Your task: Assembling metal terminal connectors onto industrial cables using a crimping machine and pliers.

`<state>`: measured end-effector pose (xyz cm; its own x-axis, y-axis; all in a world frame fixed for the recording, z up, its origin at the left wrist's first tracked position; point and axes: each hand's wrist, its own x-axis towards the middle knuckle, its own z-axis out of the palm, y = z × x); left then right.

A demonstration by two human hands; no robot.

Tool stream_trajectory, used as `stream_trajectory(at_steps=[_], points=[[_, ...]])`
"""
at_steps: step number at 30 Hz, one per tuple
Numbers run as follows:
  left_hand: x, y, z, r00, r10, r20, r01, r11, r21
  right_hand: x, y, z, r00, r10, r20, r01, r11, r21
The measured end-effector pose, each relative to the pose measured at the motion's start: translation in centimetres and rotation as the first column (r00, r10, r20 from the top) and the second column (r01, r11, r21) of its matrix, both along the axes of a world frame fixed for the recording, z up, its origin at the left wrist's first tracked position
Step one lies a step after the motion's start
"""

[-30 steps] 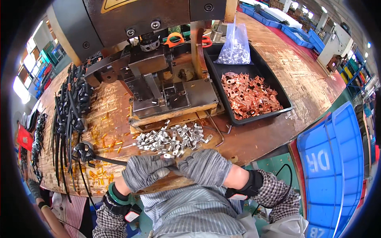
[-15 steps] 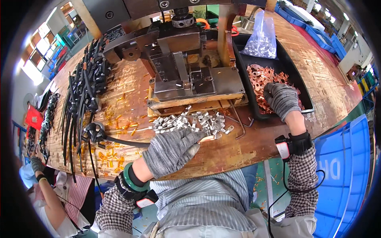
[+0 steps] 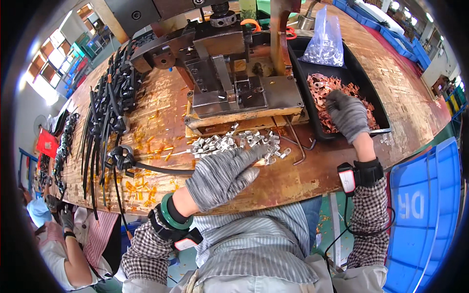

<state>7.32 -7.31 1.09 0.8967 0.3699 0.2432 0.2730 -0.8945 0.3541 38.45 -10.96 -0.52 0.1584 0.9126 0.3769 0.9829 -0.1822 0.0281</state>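
Observation:
My left hand (image 3: 220, 178), in a grey knit glove, lies at the front of the bench with its fingers closed over a black cable (image 3: 163, 170). The cable runs in from the left under the palm; its end is mostly hidden. Just beyond these fingers is a heap of silver metal terminals (image 3: 212, 145). My right hand (image 3: 348, 116), gloved alike, reaches into a black tray (image 3: 383, 131), fingers bent down and together on a pile of copper-coloured terminals (image 3: 325, 88). Whatever its fingertips pinch is hidden.
A steel press (image 3: 239, 93) stands behind the silver heap, with a hex key (image 3: 299, 146) beside it. A clear bag of terminals (image 3: 323, 46) sits in the tray. Bundled black cables (image 3: 110, 93) lie left; a blue crate (image 3: 425, 205) stands right. Another person (image 3: 68, 249) works at lower left.
The view has shifted slightly. My left hand has moved a little right, with the cable still under it. My right hand stays at the copper pile, its fingers slightly repositioned.

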Motion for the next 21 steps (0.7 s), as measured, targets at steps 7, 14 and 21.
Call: stream_trajectory(at_steps=[7,14,21], points=[[-1.3,0.5,0.4,0.992,0.061,0.107,-0.013,0.914,-0.406,-2.2,-4.6,2.3,0.154,0.483,-0.862,0.066,0.866,0.496],[-1.6,0.2,0.4,0.998,0.023,0.057,0.006,0.885,-0.466,-8.8,-6.6,0.6,0.042,0.09,-0.995,-0.296,0.952,0.074],[-1.6,0.1,-0.3,0.993,-0.066,0.1,0.095,0.94,-0.328,-11.1,-4.5,-2.0,0.002,0.102,-0.995,-0.453,0.887,0.09]])
